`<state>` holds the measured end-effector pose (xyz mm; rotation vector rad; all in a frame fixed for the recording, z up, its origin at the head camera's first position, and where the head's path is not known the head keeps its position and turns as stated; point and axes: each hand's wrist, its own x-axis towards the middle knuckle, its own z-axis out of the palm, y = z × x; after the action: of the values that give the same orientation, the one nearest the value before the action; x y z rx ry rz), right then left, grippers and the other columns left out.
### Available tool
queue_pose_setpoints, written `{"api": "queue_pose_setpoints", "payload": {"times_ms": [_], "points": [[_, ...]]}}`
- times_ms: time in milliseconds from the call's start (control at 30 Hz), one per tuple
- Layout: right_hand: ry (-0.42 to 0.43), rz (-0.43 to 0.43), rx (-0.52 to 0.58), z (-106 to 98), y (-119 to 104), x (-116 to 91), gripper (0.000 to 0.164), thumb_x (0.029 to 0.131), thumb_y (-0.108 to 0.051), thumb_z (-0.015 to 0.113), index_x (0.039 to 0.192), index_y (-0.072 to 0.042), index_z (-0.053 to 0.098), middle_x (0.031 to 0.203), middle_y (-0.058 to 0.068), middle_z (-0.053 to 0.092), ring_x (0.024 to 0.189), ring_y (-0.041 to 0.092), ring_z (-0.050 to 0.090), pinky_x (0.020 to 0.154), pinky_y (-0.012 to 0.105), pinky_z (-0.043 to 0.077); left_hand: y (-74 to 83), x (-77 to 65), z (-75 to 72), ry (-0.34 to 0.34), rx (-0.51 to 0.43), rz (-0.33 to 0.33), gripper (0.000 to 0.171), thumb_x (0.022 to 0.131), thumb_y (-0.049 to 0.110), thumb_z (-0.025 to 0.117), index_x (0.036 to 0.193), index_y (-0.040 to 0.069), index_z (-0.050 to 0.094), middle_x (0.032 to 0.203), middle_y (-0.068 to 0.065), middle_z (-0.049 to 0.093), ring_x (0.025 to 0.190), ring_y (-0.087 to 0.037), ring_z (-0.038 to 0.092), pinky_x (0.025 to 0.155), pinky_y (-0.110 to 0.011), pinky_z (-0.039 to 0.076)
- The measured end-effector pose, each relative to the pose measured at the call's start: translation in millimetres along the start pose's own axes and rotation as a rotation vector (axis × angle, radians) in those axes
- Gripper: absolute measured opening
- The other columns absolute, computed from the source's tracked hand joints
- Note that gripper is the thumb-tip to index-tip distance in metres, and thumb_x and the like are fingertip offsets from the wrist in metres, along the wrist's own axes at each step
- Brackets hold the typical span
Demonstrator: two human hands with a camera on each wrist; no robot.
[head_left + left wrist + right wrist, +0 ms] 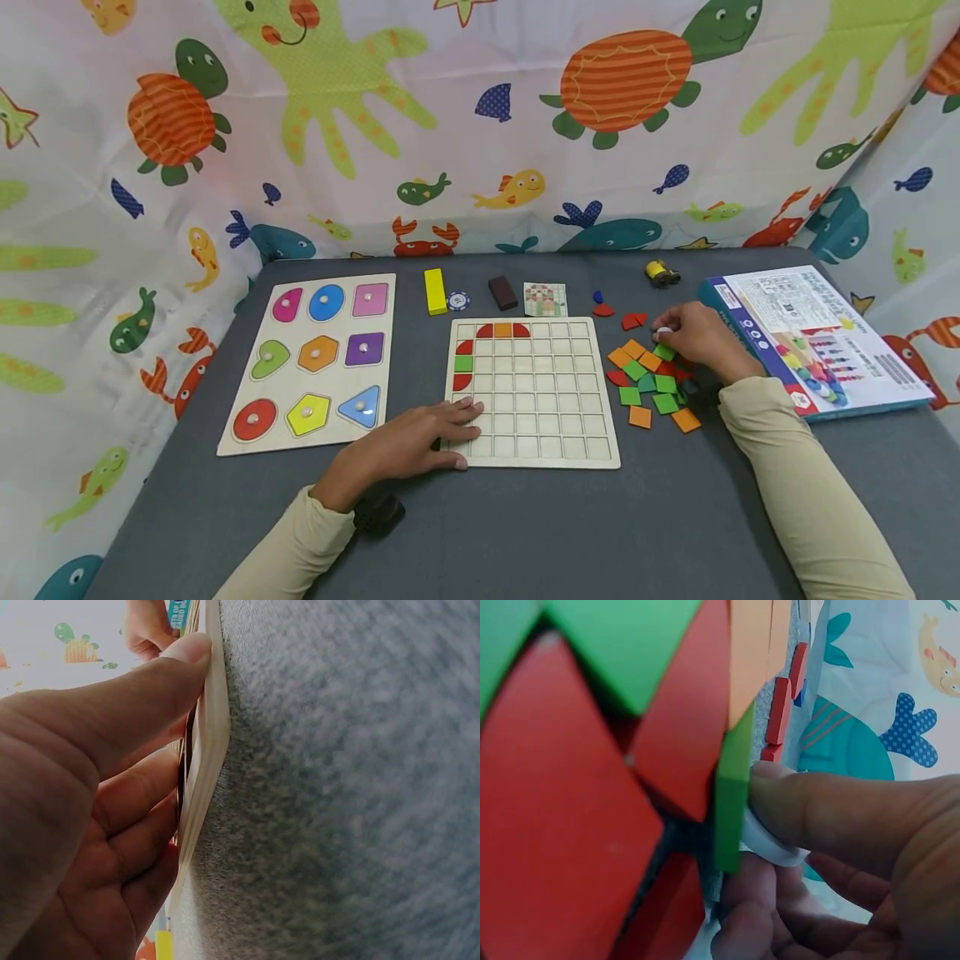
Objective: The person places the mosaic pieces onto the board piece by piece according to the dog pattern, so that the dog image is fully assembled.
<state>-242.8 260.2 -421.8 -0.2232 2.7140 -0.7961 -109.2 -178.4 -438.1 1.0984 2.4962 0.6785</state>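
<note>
My left hand [416,440] rests on the lower left corner of a pale wooden grid board [536,423], fingers extended over it and thumb at its edge [217,682]. Red, orange and green pieces fill a few cells along the board's top and left. My right hand [701,335] is beside a pile of flat coloured pieces [647,383]. It pinches a small white rounded object [774,844] between thumb and fingers; its exact kind is unclear. A green tile [733,795] stands right against that object in the right wrist view.
Left lies a wooden shape puzzle [251,375]. Behind the grid board are a yellow block [435,292], a poker chip [458,301], a dark brown block [502,292] and a patterned card [545,300]. A yellow-black toy [662,273] and a box [825,337] are at right.
</note>
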Motion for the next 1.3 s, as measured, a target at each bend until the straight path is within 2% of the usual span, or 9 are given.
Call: {"api": "queue_pose_setpoints", "payload": {"times_ms": [100, 400, 500, 733, 933, 1067, 1167, 1300], "points": [[-0.002, -0.001, 0.001, -0.3, 0.0, 0.2, 0.022, 0.097, -0.014, 0.059, 0.109, 0.003, 0.064, 0.090, 0.013, 0.060, 0.077, 0.025, 0.053, 0.065, 0.035, 0.044, 0.6, 0.9, -0.6, -0.006, -0.001, -0.007, 0.051, 0.091, 0.030, 0.070, 0.137, 0.011, 0.057, 0.152, -0.001, 0.039, 0.143, -0.018, 0.028, 0.109, -0.043, 0.033], [0.084, -0.049, 0.039, 0.9, -9.1, -2.8, 0.027, 0.099, -0.016, 0.057, 0.117, 0.004, 0.064, 0.108, 0.023, 0.061, 0.089, 0.031, 0.054, 0.076, 0.042, 0.047, 1.6, 1.1, -2.4, -0.011, -0.008, -0.016, 0.051, 0.091, 0.029, 0.070, 0.137, 0.011, 0.057, 0.152, -0.001, 0.039, 0.143, -0.017, 0.027, 0.109, -0.043, 0.033], [0.089, -0.069, 0.051, 1.4, -13.5, -2.8, 0.028, 0.099, -0.017, 0.058, 0.117, 0.003, 0.065, 0.108, 0.022, 0.063, 0.086, 0.029, 0.056, 0.074, 0.040, 0.048, 1.2, 1.1, -2.5, -0.011, -0.008, -0.022, 0.051, 0.091, 0.030, 0.070, 0.137, 0.012, 0.057, 0.152, 0.000, 0.038, 0.143, -0.016, 0.027, 0.109, -0.042, 0.033], [0.035, -0.117, 0.129, 10.4, -21.0, -2.3, 0.028, 0.099, -0.020, 0.058, 0.118, -0.001, 0.068, 0.101, 0.014, 0.068, 0.080, 0.024, 0.062, 0.068, 0.034, 0.051, 0.9, 0.0, -0.2, -0.012, -0.009, -0.025, 0.052, 0.090, 0.031, 0.071, 0.137, 0.013, 0.058, 0.151, 0.001, 0.039, 0.142, -0.015, 0.027, 0.109, -0.041, 0.032], [0.023, -0.173, 0.138, 20.2, -27.9, -5.7, 0.027, 0.098, -0.022, 0.060, 0.117, -0.004, 0.070, 0.109, 0.013, 0.066, 0.090, 0.024, 0.059, 0.075, 0.034, 0.050, 0.3, 1.2, 1.7, -0.006, -0.008, 0.002, 0.052, 0.090, 0.031, 0.071, 0.137, 0.012, 0.058, 0.151, 0.000, 0.040, 0.142, -0.017, 0.028, 0.109, -0.042, 0.033], [0.020, -0.215, 0.134, 22.9, -37.9, -5.6, 0.024, 0.098, -0.013, 0.059, 0.118, -0.004, 0.069, 0.115, 0.016, 0.063, 0.091, 0.027, 0.054, 0.076, 0.038, 0.048, 0.5, 1.6, 1.3, -0.001, -0.012, 0.006, 0.052, 0.090, 0.031, 0.071, 0.137, 0.011, 0.058, 0.151, -0.001, 0.040, 0.142, -0.018, 0.029, 0.109, -0.043, 0.033], [0.017, -0.213, 0.139, 24.4, -46.3, -3.6, 0.025, 0.097, -0.007, 0.059, 0.120, -0.005, 0.068, 0.122, 0.017, 0.059, 0.095, 0.029, 0.053, 0.080, 0.042, 0.047, 1.0, 0.9, 0.4, -0.009, -0.021, -0.016, 0.053, 0.090, 0.031, 0.071, 0.137, 0.012, 0.057, 0.151, 0.001, 0.039, 0.143, -0.016, 0.027, 0.109, -0.042, 0.032], [0.023, -0.163, 0.169, 27.9, -56.3, 0.8, 0.029, 0.096, -0.008, 0.060, 0.125, -0.006, 0.064, 0.124, 0.016, 0.058, 0.101, 0.030, 0.054, 0.086, 0.045, 0.049, 1.0, 0.0, -0.3, -0.006, -0.025, -0.025, 0.053, 0.090, 0.031, 0.071, 0.137, 0.013, 0.057, 0.151, 0.001, 0.039, 0.143, -0.016, 0.027, 0.109, -0.041, 0.032]]}}
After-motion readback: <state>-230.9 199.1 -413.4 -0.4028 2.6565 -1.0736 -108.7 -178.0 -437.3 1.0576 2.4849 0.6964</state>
